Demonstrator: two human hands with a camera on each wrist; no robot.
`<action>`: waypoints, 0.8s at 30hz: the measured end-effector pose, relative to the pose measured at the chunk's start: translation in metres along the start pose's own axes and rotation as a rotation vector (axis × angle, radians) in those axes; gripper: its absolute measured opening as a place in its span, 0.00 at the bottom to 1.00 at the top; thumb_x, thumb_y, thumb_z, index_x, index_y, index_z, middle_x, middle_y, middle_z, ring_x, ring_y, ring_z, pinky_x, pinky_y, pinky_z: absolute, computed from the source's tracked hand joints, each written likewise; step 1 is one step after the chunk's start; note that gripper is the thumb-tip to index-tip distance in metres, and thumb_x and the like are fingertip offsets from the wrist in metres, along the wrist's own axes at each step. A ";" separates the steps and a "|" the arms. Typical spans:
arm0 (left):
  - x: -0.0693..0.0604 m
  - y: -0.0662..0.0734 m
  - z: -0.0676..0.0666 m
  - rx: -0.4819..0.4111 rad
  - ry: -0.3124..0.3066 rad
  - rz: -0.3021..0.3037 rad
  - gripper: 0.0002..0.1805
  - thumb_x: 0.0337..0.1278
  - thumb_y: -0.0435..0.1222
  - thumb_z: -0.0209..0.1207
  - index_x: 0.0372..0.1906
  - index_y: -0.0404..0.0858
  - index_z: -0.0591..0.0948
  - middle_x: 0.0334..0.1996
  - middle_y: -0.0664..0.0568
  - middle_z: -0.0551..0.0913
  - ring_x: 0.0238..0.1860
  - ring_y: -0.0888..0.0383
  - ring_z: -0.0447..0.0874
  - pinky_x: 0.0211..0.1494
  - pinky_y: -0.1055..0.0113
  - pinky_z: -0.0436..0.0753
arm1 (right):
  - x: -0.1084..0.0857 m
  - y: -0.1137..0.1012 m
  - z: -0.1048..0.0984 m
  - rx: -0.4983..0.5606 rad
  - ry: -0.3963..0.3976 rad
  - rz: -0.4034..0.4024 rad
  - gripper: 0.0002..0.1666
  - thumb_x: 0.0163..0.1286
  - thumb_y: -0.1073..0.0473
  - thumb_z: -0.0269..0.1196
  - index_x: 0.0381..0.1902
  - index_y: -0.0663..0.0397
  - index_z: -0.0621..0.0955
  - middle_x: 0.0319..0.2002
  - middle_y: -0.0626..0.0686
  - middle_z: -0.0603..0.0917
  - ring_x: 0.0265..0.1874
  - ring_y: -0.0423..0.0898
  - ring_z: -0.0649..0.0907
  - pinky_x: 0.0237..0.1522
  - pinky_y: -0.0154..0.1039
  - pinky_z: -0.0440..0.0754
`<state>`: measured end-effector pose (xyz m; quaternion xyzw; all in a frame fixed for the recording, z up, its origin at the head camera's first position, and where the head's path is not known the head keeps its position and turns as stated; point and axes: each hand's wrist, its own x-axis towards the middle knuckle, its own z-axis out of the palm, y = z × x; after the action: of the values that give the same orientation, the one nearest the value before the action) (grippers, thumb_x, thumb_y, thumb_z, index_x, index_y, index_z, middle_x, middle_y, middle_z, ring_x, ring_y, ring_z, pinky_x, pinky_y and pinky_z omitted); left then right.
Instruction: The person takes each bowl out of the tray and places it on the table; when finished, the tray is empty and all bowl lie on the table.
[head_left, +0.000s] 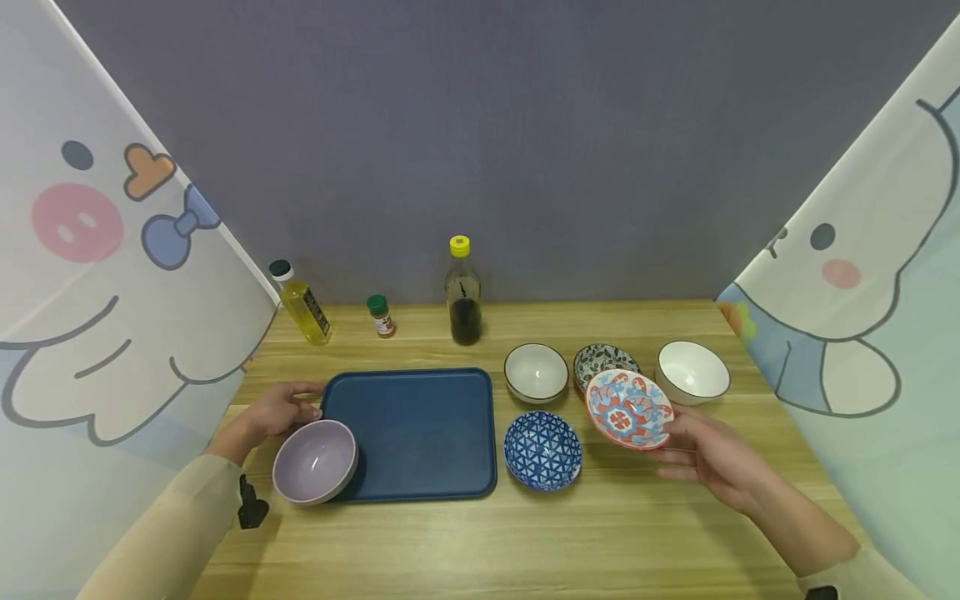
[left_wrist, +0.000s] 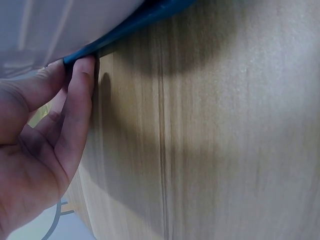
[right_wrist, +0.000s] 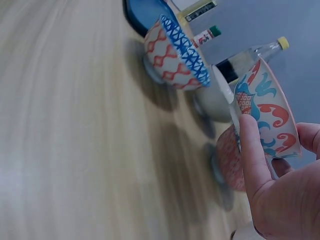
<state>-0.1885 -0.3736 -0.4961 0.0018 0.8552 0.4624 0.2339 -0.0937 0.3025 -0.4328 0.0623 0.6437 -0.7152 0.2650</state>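
My left hand (head_left: 281, 408) is at the left side of a dark blue tray (head_left: 412, 433). In the left wrist view its thumb and a finger (left_wrist: 82, 82) pinch the tray's rim (left_wrist: 135, 25). A lilac bowl (head_left: 315, 462) overlaps the tray's near left corner, close in front of that hand. My right hand (head_left: 716, 458) grips a red, blue and white patterned bowl (head_left: 628, 410) by its right side and holds it tilted above the table. Thumb and fingers lie on opposite sides of this bowl (right_wrist: 270, 117) in the right wrist view.
Around the raised bowl stand a blue-and-white bowl (head_left: 543, 450), a white bowl (head_left: 536, 372), a dark floral bowl (head_left: 603, 358) and another white bowl (head_left: 693, 372). Behind the tray are an oil bottle (head_left: 306, 308), a green-capped jar (head_left: 381, 317) and a yellow-capped dark-liquid bottle (head_left: 464, 300).
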 end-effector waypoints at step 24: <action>-0.001 0.003 0.000 0.012 -0.001 -0.023 0.33 0.68 0.27 0.60 0.74 0.24 0.63 0.35 0.47 0.89 0.26 0.59 0.82 0.24 0.66 0.76 | -0.007 0.054 -0.014 0.024 0.023 0.113 0.43 0.81 0.57 0.50 0.81 0.69 0.43 0.50 0.50 0.84 0.49 0.50 0.88 0.54 0.54 0.85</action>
<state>-0.1885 -0.3720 -0.4929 -0.0062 0.8580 0.4544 0.2394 -0.0668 0.3164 -0.4798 0.1100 0.6334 -0.7062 0.2966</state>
